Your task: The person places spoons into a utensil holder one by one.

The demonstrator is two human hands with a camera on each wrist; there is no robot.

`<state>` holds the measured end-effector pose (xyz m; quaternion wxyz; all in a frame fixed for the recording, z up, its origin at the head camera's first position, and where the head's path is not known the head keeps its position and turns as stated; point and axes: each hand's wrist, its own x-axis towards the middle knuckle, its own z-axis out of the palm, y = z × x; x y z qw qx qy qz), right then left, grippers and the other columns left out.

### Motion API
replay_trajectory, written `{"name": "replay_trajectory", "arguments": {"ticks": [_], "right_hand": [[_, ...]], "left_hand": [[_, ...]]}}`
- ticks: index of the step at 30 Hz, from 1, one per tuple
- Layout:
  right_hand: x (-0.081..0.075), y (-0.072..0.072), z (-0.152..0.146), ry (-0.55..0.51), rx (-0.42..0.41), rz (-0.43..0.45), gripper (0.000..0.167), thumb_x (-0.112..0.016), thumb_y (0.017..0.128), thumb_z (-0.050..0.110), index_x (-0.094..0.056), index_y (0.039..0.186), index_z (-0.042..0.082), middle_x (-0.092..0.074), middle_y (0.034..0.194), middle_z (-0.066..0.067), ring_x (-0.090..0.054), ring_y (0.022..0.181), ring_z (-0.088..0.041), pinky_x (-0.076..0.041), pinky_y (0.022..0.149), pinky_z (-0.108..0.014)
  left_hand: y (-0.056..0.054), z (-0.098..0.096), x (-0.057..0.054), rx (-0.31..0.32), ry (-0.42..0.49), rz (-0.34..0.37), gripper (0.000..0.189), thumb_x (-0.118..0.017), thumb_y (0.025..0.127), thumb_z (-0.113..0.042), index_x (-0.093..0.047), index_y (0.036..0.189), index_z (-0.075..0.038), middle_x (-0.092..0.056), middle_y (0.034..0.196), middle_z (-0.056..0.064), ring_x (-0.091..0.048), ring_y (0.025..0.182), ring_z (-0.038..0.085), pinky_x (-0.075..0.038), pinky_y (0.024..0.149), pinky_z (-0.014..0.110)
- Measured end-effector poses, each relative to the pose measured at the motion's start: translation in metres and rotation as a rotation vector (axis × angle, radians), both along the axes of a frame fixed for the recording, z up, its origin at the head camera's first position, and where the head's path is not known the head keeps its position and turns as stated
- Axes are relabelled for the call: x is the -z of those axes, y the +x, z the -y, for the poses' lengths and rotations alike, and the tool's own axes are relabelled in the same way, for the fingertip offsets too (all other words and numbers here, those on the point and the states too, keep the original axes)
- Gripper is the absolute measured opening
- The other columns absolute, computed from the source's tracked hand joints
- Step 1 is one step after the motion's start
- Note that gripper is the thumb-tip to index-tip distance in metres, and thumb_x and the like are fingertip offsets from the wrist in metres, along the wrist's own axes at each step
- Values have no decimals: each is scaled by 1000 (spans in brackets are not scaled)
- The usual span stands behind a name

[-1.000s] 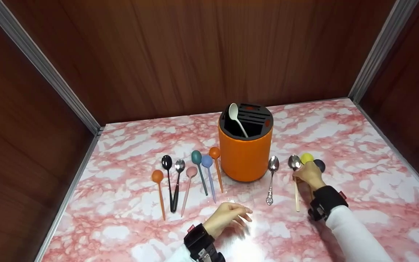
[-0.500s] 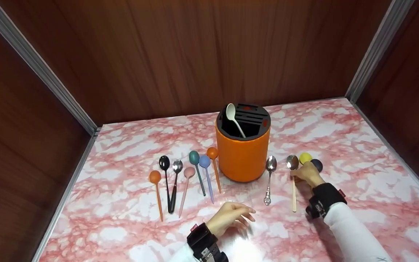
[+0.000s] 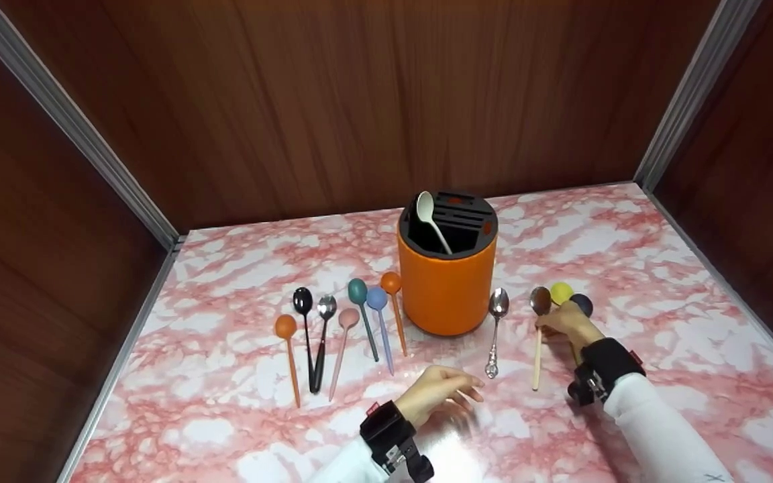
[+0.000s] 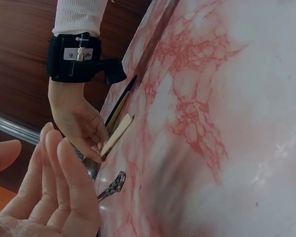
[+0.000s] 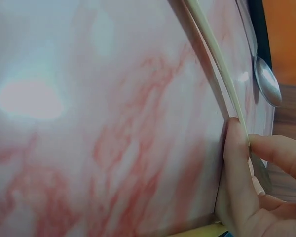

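My right hand (image 3: 571, 322) is at the right of the table, pinching a spoon with a silver bowl and cream handle (image 3: 537, 359) near the neck. In the right wrist view, thumb and finger meet on its cream handle (image 5: 217, 54), with a shadow on the table beside it. A yellow spoon (image 3: 561, 292) and a dark spoon (image 3: 581, 304) lie right by this hand, their handles mostly hidden by it. My left hand (image 3: 437, 392) is over the front middle, holding nothing; its fingers (image 4: 49, 182) look relaxed and nearly straight in the left wrist view.
An orange utensil holder (image 3: 447, 295) with a black slotted top stands mid-table, a white spoon (image 3: 426, 208) leaning in it. An ornate silver spoon (image 3: 496, 329) lies to its right. Several coloured spoons, among them a pink one (image 3: 345, 335), lie to its left. Wooden walls enclose the table.
The cream-handled spoon's handle end has swung slightly left and its bowl looks darker, with my right hand on it. My left hand has shifted a little to the right.
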<state>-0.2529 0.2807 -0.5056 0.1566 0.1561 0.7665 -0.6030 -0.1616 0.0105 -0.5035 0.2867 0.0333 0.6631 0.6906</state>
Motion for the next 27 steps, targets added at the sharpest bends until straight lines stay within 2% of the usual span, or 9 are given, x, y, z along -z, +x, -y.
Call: {"name": "replay_trajectory", "arguments": {"ticks": [5, 12, 19, 27], "right_hand": [[0, 3, 2, -79, 20, 37, 4, -59, 84, -9, -57, 87, -12, -61, 63, -6, -62, 57, -13, -60, 60, -26], [-4, 12, 10, -141, -30, -27, 9, -57, 85, -11, -57, 91, -18, -64, 65, -7, -63, 58, -13, -60, 60, -24], [-10, 21, 19, -205, -101, -81, 4, -54, 87, -11, -58, 87, -13, -65, 70, -7, -63, 62, -12, -60, 65, -24], [-14, 27, 28, -192, -90, -88, 6, -58, 87, -9, -61, 83, -5, -62, 69, -4, -60, 61, -10, -59, 63, -22]], "left_hand": [[-4, -7, 1, 8, -6, 8, 22, -63, 90, -7, -69, 104, 9, -68, 75, 7, -59, 57, 9, -56, 54, 20], [-8, -16, 5, -5, 3, 3, 19, -61, 86, 2, -69, 102, 10, -70, 81, 14, -63, 61, 12, -60, 62, 26], [-9, -20, 8, -11, 5, 11, 22, -61, 84, 8, -65, 105, 14, -69, 88, 22, -70, 78, 28, -61, 73, 37], [-10, -35, 13, -35, 45, 37, 25, -61, 84, 12, -60, 108, 17, -68, 89, 23, -68, 87, 37, -60, 77, 42]]}}
